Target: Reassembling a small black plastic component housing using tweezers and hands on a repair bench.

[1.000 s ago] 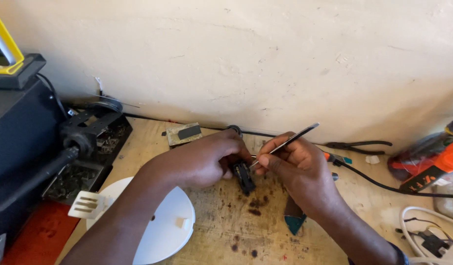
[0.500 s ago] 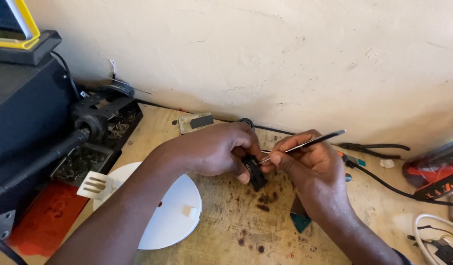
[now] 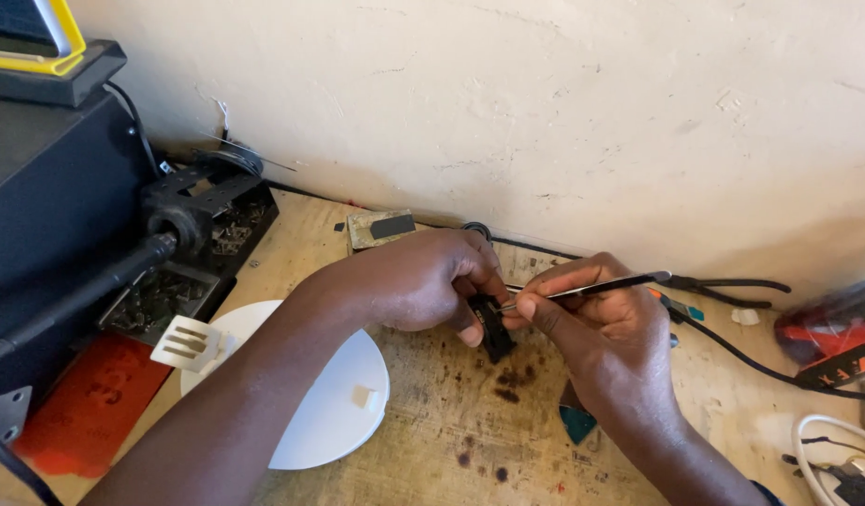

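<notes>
Hands meet over the surface: left hand pinches a black part, right hand pinches tweezers (tips at the part); best kept steady, light

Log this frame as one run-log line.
left hand: holds small black part | right hand: holds tweezers, tip at part | bench: white round lid beside left forearm | black cable right

We see the small black plastic part half hidden by the left hand; the thin metal tweezers' tips are too small to resolve.
</notes>
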